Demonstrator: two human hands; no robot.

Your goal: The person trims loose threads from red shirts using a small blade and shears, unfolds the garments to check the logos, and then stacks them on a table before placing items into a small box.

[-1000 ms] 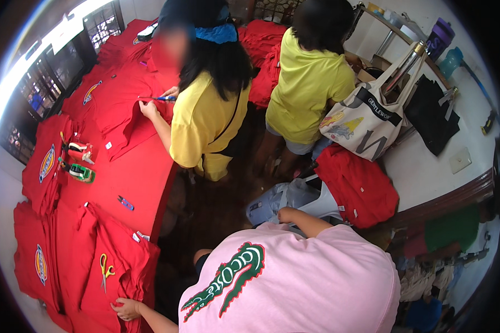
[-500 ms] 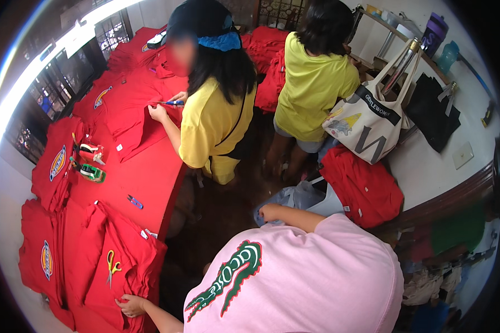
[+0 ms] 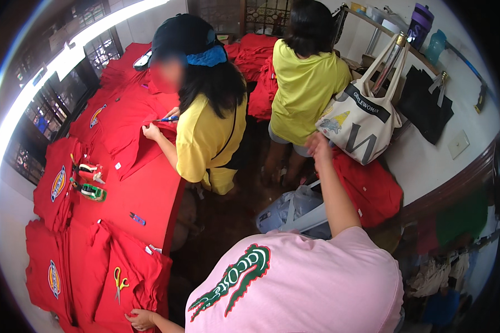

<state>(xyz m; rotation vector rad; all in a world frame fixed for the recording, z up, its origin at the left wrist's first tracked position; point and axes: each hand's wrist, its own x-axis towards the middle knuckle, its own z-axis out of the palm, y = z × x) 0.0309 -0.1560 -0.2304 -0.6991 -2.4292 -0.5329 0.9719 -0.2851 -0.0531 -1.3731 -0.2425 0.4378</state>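
Observation:
My left hand (image 3: 141, 319) lies at the bottom edge with its fingers curled on the edge of a folded red shirt (image 3: 133, 266) on the red-covered table (image 3: 150, 194). Yellow-handled scissors (image 3: 118, 280) lie on that shirt just above the hand. My right hand (image 3: 318, 145) is raised on an outstretched arm. It holds nothing and sits beside a cream tote bag (image 3: 355, 122), above a heap of red garments (image 3: 372, 188). My pink shirt with its green crocodile print (image 3: 294, 288) fills the lower middle.
A person in a yellow shirt and dark cap (image 3: 211, 133) works on red cloth with a blue tool (image 3: 166, 118). Another person in yellow-green (image 3: 308, 89) stands facing away. A green tool (image 3: 91, 191) and a small blue tool (image 3: 138, 218) lie on the table. A grey plastic bag (image 3: 294, 211) sits on the floor.
My right arm has lifted from the grey plastic bag up toward the tote bag. My left hand has stayed on the red shirt.

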